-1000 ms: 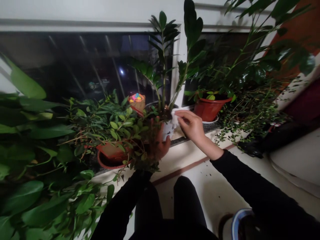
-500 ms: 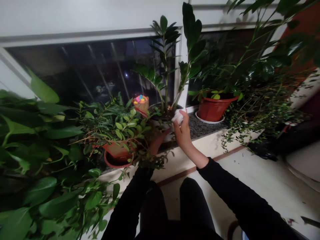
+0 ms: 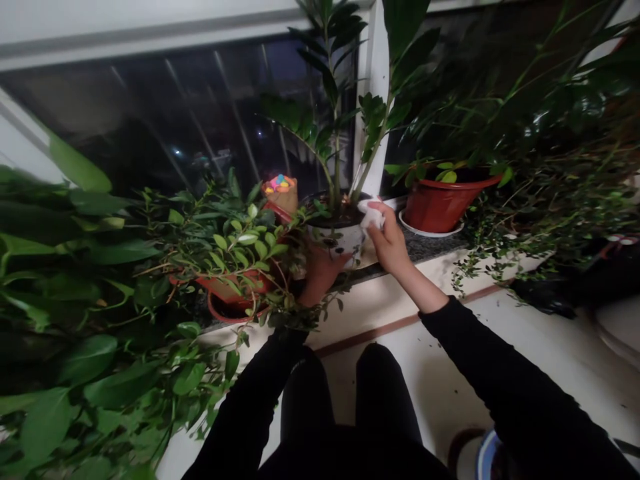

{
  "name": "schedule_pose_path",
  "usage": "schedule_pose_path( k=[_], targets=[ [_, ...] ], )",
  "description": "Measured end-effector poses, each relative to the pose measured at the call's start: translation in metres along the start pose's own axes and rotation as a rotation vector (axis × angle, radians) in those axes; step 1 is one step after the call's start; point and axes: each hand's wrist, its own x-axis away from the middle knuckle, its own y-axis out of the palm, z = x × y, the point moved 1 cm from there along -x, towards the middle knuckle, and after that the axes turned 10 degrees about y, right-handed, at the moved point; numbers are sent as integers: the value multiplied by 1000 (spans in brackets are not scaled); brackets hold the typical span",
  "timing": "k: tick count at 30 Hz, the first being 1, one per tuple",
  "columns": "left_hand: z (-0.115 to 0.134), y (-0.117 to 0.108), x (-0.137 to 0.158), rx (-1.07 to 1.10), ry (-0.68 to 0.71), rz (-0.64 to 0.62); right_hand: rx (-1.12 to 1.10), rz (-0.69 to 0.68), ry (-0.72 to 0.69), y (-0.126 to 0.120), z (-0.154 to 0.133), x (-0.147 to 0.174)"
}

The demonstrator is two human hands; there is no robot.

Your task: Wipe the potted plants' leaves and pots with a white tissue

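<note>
My right hand pinches a crumpled white tissue or cloth against the right side of the rim of a white plant pot with dark spots. In that pot stands a tall plant with thick upright stems and dark green leaves. My left hand grips the pot's lower left side, thumb across its front. Its other fingers are partly hidden by trailing leaves and the pot.
A leafy plant in an orange-red pot crowds my left forearm. Behind it is a brown pot with colourful pieces on top. A red pot on a white saucer stands right, along the granite sill. Large leaves fill the left.
The view has shifted slightly. More of the white pot's front and of my left hand now shows. The white wad in my right hand stays by the pot's right rim.
</note>
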Motion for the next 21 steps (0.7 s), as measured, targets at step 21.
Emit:
schedule_pose_path(
  k=[21],
  targets=[
    [27,-29,-1,-19,-231,-145,828,-485,483,-38,27,-31]
  ],
)
